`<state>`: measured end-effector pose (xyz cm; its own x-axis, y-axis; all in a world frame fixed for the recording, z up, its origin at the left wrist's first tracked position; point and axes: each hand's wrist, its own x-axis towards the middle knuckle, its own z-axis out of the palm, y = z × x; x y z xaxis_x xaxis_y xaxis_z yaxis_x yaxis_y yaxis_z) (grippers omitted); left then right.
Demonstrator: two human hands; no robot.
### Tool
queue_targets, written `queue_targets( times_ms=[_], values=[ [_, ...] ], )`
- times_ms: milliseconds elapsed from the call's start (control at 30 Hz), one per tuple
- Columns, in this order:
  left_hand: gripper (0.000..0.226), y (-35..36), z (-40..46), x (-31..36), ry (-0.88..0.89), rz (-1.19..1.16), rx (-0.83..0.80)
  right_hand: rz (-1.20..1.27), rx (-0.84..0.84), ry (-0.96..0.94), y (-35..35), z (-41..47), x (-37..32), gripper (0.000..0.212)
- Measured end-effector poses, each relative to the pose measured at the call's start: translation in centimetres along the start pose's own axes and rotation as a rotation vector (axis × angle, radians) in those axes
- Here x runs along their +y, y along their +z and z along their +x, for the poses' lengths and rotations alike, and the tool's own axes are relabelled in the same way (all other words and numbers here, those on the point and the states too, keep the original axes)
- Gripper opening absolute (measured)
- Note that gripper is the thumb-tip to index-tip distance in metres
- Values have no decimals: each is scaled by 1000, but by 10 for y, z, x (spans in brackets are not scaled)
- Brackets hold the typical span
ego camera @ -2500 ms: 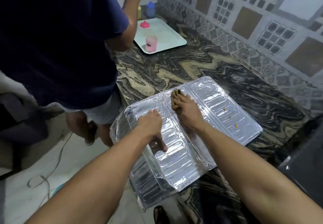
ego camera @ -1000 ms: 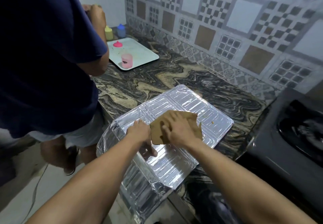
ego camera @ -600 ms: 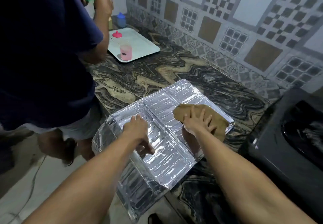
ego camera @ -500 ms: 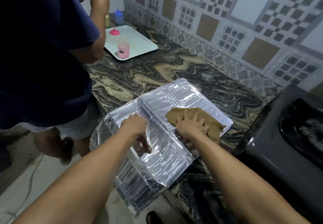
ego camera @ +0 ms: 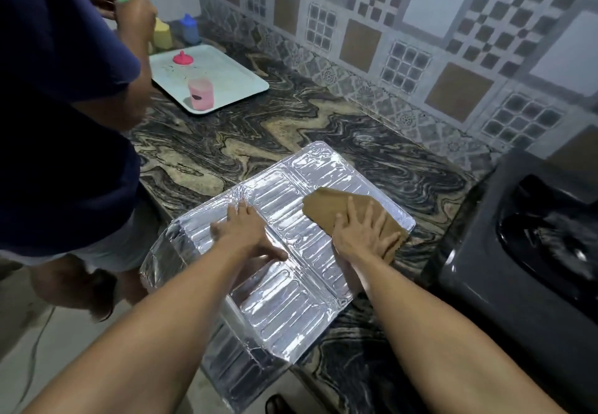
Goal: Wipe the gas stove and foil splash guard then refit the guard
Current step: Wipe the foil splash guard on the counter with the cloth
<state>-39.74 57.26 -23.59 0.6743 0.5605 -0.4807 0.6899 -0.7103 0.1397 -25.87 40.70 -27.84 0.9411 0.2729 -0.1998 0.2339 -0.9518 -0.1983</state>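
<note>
While the guard (ego camera: 284, 252) lies opened out flat on the counter (ego camera: 291, 129), the right hand (ego camera: 362, 235) presses a cloth (ego camera: 326, 208) onto its far panel with fingers spread and flat, closed on nothing. Left of that hand, the left hand (ego camera: 241, 229) rests palm down on the middle panel, fingers likewise extended, pinning the sheet and not gripping it. Beyond the left hand's wrist side, the near panel overhangs the counter edge and sags toward the floor. Right of the right hand, well apart from the guard, sits the stove (ego camera: 524, 252), dark and glossy, with a recessed burner well.

Materials: the guard is thin embossed foil, bright and mirror-like, pressed into rows of oblong ribs and divided by fold lines into hinged panels. The cloth is tan, matte and limp, draping past the panel's right edge. The counter is polished stone with swirling black and ochre veining.

Handling, as judged: the guard looks very light, flexible at the folds and easily creased or torn, and probably slides on the stone unless held down. For refitting, it is best lifted by two opposite panel edges near the folds, with open, gentle hands, so that no rib is crushed. The overhanging panel may buckle if pressed.
</note>
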Motion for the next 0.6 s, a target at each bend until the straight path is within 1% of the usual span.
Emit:
queue_targets(
  times_ms=[100,200,267,300,333,400,467,500,533,600],
  values=[
    [151,0,1,-1,9,7,20,32,29,136,-4,26,-2,58],
    [152,7,5,-3,19,-15,59,87,119,255,-8,46,-5,55],
    [152,10,7,-3,17,-15,64,98,171,279,-6,51,-16,50],
    [151,9,9,-3,13,-16,62,94,176,232,-3,50,-27,49],
    [151,8,10,-2,9,-16,59,90,168,142,1,47,-40,49],
    [150,6,11,-1,1,-3,60,54,99,-168,13,33,-71,52],
    [143,6,12,-2,-1,24,67,-63,11,-490,22,18,-96,53],
    [138,6,12,-2,0,37,72,-102,-10,-579,23,18,-102,52],
    [136,6,12,-2,0,42,74,-114,-7,-604,19,25,-104,53],
    [146,6,12,-3,-7,30,60,-73,13,-509,12,53,-99,54]
  ],
)
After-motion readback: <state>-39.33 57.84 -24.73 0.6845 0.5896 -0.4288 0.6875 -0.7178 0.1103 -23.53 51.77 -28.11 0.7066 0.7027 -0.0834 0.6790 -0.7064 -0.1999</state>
